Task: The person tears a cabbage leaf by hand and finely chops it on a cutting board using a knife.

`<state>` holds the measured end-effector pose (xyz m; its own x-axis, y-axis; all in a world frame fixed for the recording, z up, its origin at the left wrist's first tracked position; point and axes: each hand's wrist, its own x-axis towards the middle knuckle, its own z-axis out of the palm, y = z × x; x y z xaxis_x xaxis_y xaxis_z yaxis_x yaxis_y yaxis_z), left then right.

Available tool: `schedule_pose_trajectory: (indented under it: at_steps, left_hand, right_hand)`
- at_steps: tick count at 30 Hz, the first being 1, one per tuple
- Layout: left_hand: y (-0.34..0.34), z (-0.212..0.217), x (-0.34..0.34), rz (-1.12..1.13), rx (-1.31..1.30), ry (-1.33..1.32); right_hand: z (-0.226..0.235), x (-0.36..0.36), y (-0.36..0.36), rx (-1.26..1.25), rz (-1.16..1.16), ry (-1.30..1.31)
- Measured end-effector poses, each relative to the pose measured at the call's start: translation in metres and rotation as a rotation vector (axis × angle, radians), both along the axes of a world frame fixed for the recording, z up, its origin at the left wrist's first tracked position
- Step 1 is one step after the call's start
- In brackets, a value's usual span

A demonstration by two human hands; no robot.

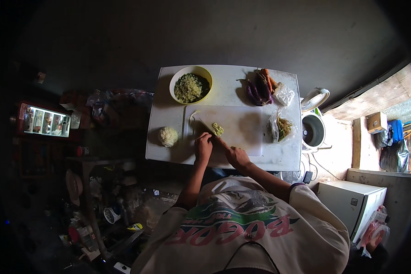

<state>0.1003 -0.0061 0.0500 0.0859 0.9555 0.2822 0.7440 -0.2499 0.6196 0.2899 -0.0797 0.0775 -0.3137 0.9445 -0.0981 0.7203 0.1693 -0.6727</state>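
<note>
Head view: I read the right hand (237, 157) as clamped on the knife (205, 124); left hand (203, 145) close by the blade, its grip I can't tell. Pale-green vegetable piece (218, 129) on the white board (253, 147). A skidding blade could nick left fingers.

The surface (169, 116) looks smooth with a slight sheen, and the cutting board (235, 119) is smooth plastic. The pale vegetable piece (218, 129) has a rough face; the eggplants (259, 93) are glossy. Thin, crinkled plastic makes the bag (284, 94). The pot (305, 133) looks metal, the shirt (235, 251) matt cloth, the box (376, 123) cardboard.
</note>
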Motion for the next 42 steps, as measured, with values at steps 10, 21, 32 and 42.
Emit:
schedule_pose_trajectory:
  at_steps: [10,21,32,42]
  left_hand:
    - [0.000,0.007,0.001,-0.037,-0.015,-0.069]
    - [0.001,0.010,0.000,-0.058,-0.029,0.075]
    - [-0.002,-0.002,-0.003,-0.032,0.020,0.008]
    - [-0.001,-0.008,-0.006,-0.033,0.058,0.004]
  right_hand:
    - [0.014,0.021,-0.021,-0.038,-0.039,-0.066]
    - [0.056,0.014,-0.028,-0.141,-0.001,-0.124]
    - [0.045,0.010,-0.032,-0.178,0.004,-0.137]
    - [0.006,-0.008,-0.002,-0.003,-0.016,-0.014]
